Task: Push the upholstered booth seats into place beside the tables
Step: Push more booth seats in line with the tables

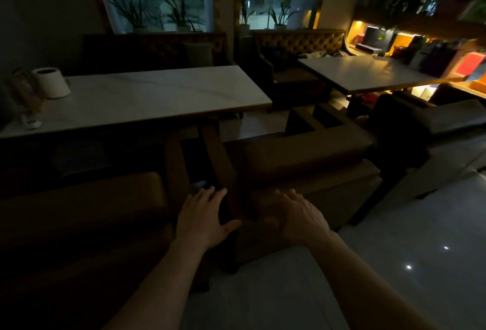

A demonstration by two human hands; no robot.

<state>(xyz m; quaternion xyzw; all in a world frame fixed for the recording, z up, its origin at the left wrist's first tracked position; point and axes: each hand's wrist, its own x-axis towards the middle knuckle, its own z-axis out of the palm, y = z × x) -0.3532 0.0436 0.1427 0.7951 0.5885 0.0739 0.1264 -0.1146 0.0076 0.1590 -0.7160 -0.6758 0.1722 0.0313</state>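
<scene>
A brown upholstered booth seat [302, 156] stands in front of me, to the right of the long white table [157, 92]. A second brown seat [86, 198] sits to its left, close under that table's near edge. My left hand [202, 219] lies with fingers spread over the dark gap between the two seats, its thumb reaching toward the right seat's back corner. My right hand [297, 214] lies flat with straight fingers on the back of the right seat. Both arms are stretched forward.
A second white table [373, 74] stands at the right with a tufted bench [299, 40] behind it and a dark chair [426, 129] in front. A white container [52, 82] sits on the long table's left end. Pale tiled floor [394, 250] spreads at right.
</scene>
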